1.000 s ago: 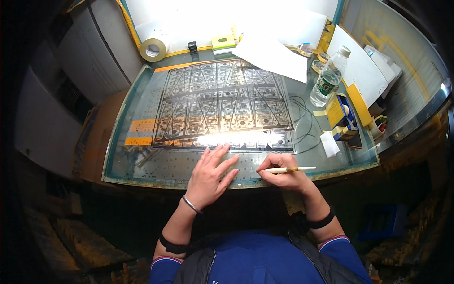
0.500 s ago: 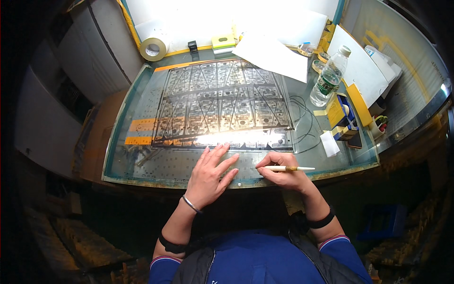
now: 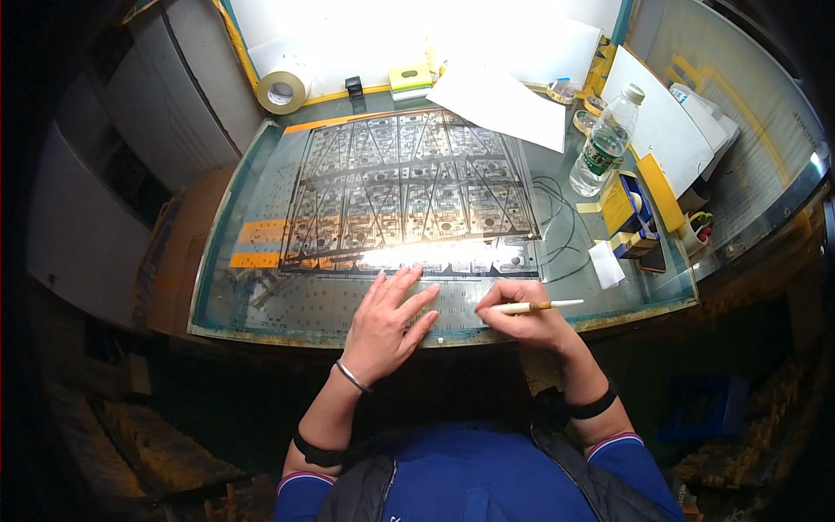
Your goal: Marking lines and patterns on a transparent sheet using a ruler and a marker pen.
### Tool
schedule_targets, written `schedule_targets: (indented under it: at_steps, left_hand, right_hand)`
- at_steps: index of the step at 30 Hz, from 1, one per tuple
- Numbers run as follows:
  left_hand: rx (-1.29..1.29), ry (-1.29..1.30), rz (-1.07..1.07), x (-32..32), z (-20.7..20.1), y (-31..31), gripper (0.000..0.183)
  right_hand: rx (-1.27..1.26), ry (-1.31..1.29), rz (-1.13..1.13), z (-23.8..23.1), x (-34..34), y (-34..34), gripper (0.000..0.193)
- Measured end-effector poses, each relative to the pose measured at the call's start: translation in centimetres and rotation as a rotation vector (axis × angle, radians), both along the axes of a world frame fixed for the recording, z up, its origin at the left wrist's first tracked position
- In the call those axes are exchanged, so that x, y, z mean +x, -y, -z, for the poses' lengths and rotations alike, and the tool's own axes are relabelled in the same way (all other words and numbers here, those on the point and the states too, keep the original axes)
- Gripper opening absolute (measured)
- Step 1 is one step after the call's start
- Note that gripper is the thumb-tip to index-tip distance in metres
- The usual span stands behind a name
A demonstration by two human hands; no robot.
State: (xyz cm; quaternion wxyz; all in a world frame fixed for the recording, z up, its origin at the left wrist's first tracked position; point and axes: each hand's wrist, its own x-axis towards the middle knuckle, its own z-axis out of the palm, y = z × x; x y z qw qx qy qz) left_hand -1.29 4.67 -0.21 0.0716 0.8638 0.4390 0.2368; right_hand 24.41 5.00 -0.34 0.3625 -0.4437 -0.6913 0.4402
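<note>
A slim cream pen-like tool [image 3: 557, 304] with a brownish band is pinched in my right hand [image 3: 529, 322]. Its back end points right, and the tip is hidden by my fingers. My left hand [image 3: 380, 326] lies palm down with fingers spread, close to the lower edge of a patterned film sheet [image 3: 383, 204]. The film is printed with dark circuit-like blocks in rows. Under both hands a clear sheet with rows of tiny marks [image 3: 317, 300] covers the glass tabletop [image 3: 600, 304].
On the right stand a clear water bottle [image 3: 604, 143] and a blue-yellow tape dispenser [image 3: 628, 209], with a folded white paper [image 3: 606, 264] nearby. White paper [image 3: 504, 106] overlaps the film's far edge. A tape roll [image 3: 282, 90] sits far left. Thin dark wire [image 3: 570, 226] curls beside the film.
My right hand has shifted slightly to the right, and the tool's back end has tilted up a little. My left hand stays in place.
</note>
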Motion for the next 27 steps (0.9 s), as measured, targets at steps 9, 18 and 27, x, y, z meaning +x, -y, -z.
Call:
schedule_targets:
  at_steps: [9, 18, 27]
  left_hand:
    - [-0.005, 0.001, -0.001, 0.0, -0.1, 0.0, 0.038]
    - [-0.004, 0.009, -0.001, 0.0, -0.1, 0.0, 0.037]
    - [-0.001, 0.012, -0.005, 0.0, 0.1, 0.1, 0.037]
  right_hand:
    - [0.057, -0.021, -0.008, 0.7, 0.3, -0.2, 0.011]
    - [0.084, 0.01, -0.095, 0.6, 0.4, 0.0, 0.009]
    - [0.055, 0.009, -0.085, 0.0, 0.0, 0.1, 0.011]
